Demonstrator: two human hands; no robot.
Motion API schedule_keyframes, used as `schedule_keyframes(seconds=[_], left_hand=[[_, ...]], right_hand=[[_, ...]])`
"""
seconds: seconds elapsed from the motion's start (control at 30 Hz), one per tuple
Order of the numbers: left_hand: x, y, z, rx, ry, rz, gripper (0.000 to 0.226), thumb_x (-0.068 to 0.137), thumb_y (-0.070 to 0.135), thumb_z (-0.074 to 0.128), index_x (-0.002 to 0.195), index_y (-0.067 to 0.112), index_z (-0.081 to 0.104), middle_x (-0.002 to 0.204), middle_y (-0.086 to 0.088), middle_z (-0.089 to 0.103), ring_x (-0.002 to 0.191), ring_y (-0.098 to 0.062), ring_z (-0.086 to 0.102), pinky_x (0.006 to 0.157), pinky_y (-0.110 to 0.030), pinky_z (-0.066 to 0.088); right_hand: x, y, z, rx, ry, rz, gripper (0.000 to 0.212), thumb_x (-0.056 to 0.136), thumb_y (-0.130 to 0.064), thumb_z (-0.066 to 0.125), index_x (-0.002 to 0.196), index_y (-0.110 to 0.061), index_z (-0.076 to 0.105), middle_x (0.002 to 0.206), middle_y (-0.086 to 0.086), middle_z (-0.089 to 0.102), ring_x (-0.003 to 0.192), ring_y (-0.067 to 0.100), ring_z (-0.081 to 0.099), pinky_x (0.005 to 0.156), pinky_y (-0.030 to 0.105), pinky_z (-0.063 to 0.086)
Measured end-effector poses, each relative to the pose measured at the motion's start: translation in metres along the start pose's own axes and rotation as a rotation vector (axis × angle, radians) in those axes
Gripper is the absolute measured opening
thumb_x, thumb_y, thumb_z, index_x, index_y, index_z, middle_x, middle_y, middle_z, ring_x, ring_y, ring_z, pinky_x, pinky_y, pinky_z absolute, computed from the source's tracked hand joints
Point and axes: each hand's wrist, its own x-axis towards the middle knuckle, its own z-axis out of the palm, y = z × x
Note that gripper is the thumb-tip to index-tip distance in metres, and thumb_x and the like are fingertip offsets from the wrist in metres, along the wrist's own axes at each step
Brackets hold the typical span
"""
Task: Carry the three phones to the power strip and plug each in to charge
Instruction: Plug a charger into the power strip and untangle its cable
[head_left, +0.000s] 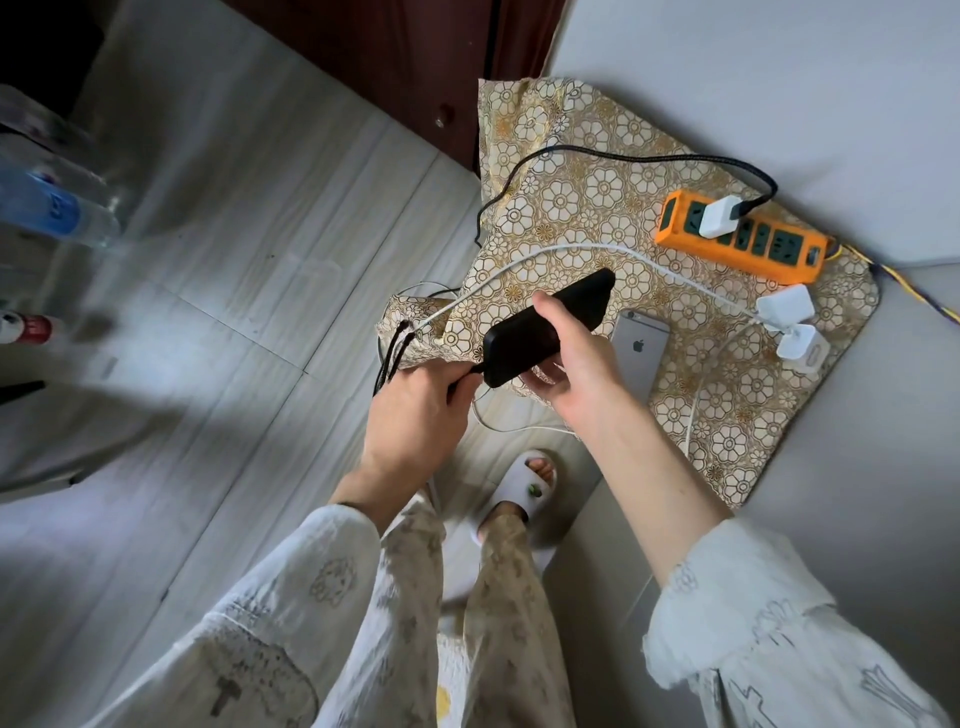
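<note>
My right hand (576, 364) grips a black phone (524, 340) held tilted above the patterned cloth. My left hand (421, 410) pinches the plug of a black braided cable (597, 150) right at the phone's lower end. That cable runs back to a white charger (719, 215) seated in the orange power strip (743, 239). A silver phone (641, 353) lies face down on the cloth, partly hidden by my right hand. Two loose white chargers (784, 304) (802, 348) with white cables lie beside it. No third phone is visible.
The flowered cloth (582, 208) covers a low grey surface on the right. Dark wooden furniture (395, 67) stands behind. Plastic bottles (57, 208) sit at the left edge of the tiled floor. My slippered foot (524, 493) is below the hands.
</note>
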Motion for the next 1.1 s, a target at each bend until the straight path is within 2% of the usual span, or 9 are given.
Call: schedule_keyframes(seconds=[0.13,0.27,0.47,0.53,0.6,0.73,0.83,0.93,1.1], left_hand=[[-0.001,0.001,0.002,0.01,0.03,-0.008,0.019,0.088,0.026,0.052,0.081,0.013,0.064,0.067,-0.012,0.066,0.069,-0.038,0.059,0.059,-0.039,0.048],[-0.008,-0.003,0.004,-0.019,0.002,-0.018,0.019,0.088,0.028,0.052,0.086,0.016,0.066,0.064,-0.01,0.068,0.067,-0.035,0.062,0.059,-0.04,0.05],[-0.014,-0.035,0.002,0.058,-0.45,-0.027,0.022,0.083,0.04,0.059,0.095,0.024,0.066,0.079,0.002,0.065,0.08,-0.022,0.063,0.068,-0.026,0.038],[-0.015,-0.055,-0.004,0.206,-0.404,0.039,0.019,0.086,0.035,0.056,0.09,0.019,0.066,0.087,-0.001,0.069,0.088,-0.024,0.063,0.073,-0.025,0.033],[-0.014,-0.075,-0.012,0.437,-0.344,0.103,0.02,0.091,0.034,0.049,0.098,0.023,0.064,0.096,0.003,0.068,0.099,-0.018,0.061,0.093,-0.028,0.03],[-0.012,-0.09,-0.014,0.718,-0.24,0.171,0.016,0.085,0.02,0.057,0.098,0.024,0.064,0.097,0.006,0.067,0.101,-0.015,0.061,0.102,-0.034,0.028],[-0.009,-0.094,-0.005,0.762,-0.339,0.18,0.033,0.09,0.019,0.046,0.122,0.025,0.05,0.119,0.007,0.057,0.117,-0.014,0.051,0.105,-0.031,0.025],[-0.002,-0.095,0.004,0.696,-0.351,0.22,0.037,0.088,0.018,0.049,0.126,0.019,0.047,0.123,0.002,0.056,0.117,-0.016,0.051,0.098,-0.029,0.034],[0.001,-0.086,0.019,0.437,-0.374,0.327,0.04,0.063,0.004,0.078,0.101,0.008,0.069,0.092,-0.011,0.071,0.079,-0.021,0.07,0.063,-0.028,0.056]], right_hand=[[-0.002,-0.002,0.005,-0.042,-0.018,0.007,0.031,0.069,-0.032,0.077,0.085,-0.015,0.057,0.09,0.007,0.065,0.093,0.02,0.062,0.069,0.032,0.056],[-0.001,-0.004,0.009,-0.115,-0.038,-0.027,0.028,0.07,-0.027,0.077,0.086,-0.015,0.057,0.089,0.005,0.066,0.093,0.02,0.063,0.076,0.035,0.055],[0.006,-0.013,-0.003,-0.27,-0.043,-0.02,0.041,0.067,-0.027,0.079,0.098,-0.01,0.057,0.093,0.006,0.066,0.091,0.019,0.063,0.057,0.027,0.054],[0.013,-0.012,-0.005,-0.312,0.013,-0.043,0.039,0.068,-0.028,0.077,0.096,-0.012,0.057,0.091,0.004,0.064,0.083,0.014,0.061,0.061,0.028,0.053],[0.023,-0.006,-0.001,-0.391,0.097,-0.066,0.039,0.068,-0.033,0.076,0.094,-0.012,0.056,0.088,0.001,0.061,0.081,0.014,0.059,0.067,0.031,0.054],[0.04,0.005,0.021,-0.635,0.302,-0.051,0.092,0.064,-0.051,0.073,0.131,0.002,0.037,0.135,0.02,0.044,0.125,0.036,0.042,0.101,0.045,0.042],[0.046,0.006,0.036,-0.781,0.388,-0.134,0.108,0.067,-0.054,0.072,0.139,0.007,0.018,0.145,0.025,0.025,0.133,0.039,0.027,0.103,0.047,0.035],[0.054,0.004,0.04,-0.896,0.448,-0.215,0.114,0.068,-0.054,0.071,0.139,0.011,0.01,0.145,0.025,0.02,0.132,0.041,0.026,0.103,0.048,0.032],[0.062,0.005,0.031,-1.04,0.494,-0.296,0.114,0.07,-0.056,0.069,0.14,0.011,0.008,0.144,0.024,0.021,0.13,0.039,0.029,0.102,0.048,0.036]])
